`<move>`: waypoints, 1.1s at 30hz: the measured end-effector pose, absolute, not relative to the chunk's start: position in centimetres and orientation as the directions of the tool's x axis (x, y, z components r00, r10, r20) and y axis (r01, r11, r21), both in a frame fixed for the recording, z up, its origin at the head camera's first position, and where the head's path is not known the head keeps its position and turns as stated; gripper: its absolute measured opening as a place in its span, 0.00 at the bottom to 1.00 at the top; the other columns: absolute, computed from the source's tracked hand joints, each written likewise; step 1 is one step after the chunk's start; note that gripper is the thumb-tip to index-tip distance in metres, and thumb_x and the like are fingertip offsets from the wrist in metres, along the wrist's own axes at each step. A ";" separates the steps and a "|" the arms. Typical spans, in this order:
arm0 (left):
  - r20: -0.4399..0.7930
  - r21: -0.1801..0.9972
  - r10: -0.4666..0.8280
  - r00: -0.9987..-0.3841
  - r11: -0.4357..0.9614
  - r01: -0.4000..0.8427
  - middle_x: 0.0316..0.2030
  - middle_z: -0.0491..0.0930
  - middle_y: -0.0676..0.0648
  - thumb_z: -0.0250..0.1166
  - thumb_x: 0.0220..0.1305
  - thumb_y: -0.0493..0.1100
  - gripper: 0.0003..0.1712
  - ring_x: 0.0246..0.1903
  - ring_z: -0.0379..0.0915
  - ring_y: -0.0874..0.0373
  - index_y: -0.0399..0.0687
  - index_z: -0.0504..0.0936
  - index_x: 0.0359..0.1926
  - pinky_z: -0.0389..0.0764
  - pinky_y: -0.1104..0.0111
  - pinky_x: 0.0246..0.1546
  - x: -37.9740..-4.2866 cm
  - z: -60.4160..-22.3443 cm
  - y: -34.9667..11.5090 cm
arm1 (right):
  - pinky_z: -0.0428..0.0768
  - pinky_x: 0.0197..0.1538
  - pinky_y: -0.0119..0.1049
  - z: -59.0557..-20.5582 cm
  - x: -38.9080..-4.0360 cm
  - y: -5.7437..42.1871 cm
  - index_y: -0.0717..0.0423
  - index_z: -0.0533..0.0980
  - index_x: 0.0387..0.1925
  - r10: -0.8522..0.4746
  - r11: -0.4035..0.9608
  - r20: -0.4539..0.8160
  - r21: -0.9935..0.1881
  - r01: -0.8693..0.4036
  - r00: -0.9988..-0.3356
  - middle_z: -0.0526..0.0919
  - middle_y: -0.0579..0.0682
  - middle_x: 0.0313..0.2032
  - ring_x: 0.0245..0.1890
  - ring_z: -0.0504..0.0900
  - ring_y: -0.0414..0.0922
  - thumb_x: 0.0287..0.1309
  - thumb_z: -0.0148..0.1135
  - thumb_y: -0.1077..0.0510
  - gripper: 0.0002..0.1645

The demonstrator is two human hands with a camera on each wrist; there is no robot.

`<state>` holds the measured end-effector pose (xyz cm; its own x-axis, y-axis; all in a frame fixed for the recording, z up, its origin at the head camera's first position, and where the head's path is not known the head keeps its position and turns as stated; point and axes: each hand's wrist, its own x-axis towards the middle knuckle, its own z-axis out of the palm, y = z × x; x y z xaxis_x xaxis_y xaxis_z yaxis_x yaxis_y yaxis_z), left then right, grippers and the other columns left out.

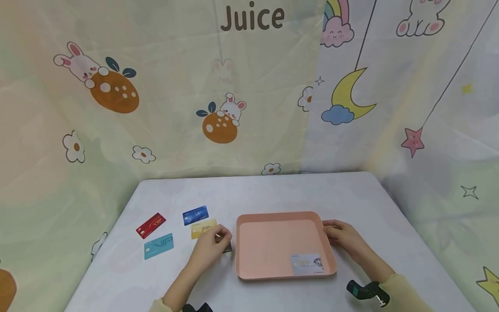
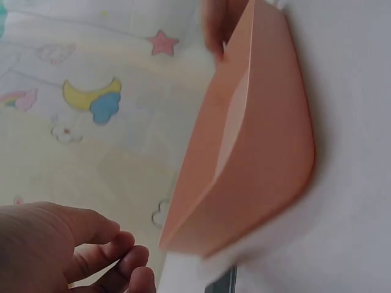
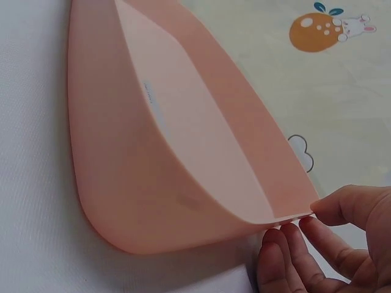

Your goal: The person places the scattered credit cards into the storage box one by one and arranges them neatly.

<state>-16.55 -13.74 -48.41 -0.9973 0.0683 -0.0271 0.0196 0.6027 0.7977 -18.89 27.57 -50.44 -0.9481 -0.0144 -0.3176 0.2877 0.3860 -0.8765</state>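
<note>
A pink rectangular tray (image 1: 269, 236) lies on the table, with a silver-grey card (image 1: 307, 264) in its front right corner. My right hand (image 1: 347, 238) holds the tray's right rim; in the right wrist view the thumb (image 3: 345, 204) is on the rim and the fingers are at the outer wall. To the left of the tray, my left hand (image 1: 212, 247) hovers with loosely bent fingers and nothing visible between them. Beneath that hand a dark card (image 1: 228, 248) shows, partly hidden; its edge (image 2: 223, 282) also appears in the left wrist view. A yellow card (image 1: 203, 228) lies just behind the left hand.
Further left on the white table (image 1: 187, 190) are a blue card (image 1: 196, 215), a red card (image 1: 150, 225) and a teal card (image 1: 158, 246). Printed cloth (image 1: 175, 86) hangs behind and beside the table.
</note>
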 end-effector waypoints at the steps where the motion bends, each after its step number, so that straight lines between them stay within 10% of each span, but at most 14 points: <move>1: -0.024 0.789 0.043 -0.999 0.614 0.007 0.34 0.81 0.53 0.66 0.71 0.44 0.04 0.31 0.73 0.59 0.50 0.85 0.40 0.76 0.72 0.27 -16.6 -48.5 -14.2 | 0.85 0.54 0.40 -50.4 -18.8 27.6 0.70 0.68 0.69 -0.019 0.388 -0.316 -0.877 0.284 -0.949 0.80 0.66 0.61 0.52 0.84 0.48 0.73 0.59 0.50 0.34; 20: -0.094 0.708 -0.087 -0.992 0.695 -0.128 0.34 0.82 0.52 0.71 0.65 0.44 0.06 0.33 0.75 0.57 0.49 0.83 0.40 0.79 0.69 0.31 -16.9 -51.3 -20.4 | 0.84 0.53 0.38 -50.9 -18.6 27.6 0.70 0.69 0.68 -0.015 0.344 -0.303 -0.896 0.279 -0.953 0.80 0.64 0.61 0.51 0.83 0.46 0.73 0.60 0.49 0.34; 33: -0.096 0.687 -0.052 -0.994 0.720 -0.104 0.48 0.81 0.48 0.79 0.53 0.39 0.27 0.32 0.71 0.58 0.45 0.82 0.55 0.75 0.70 0.30 -16.3 -51.6 -19.8 | 0.84 0.53 0.37 -51.3 -18.6 27.6 0.68 0.68 0.70 0.001 0.344 -0.311 -0.892 0.292 -0.950 0.79 0.65 0.63 0.51 0.83 0.46 0.74 0.59 0.48 0.34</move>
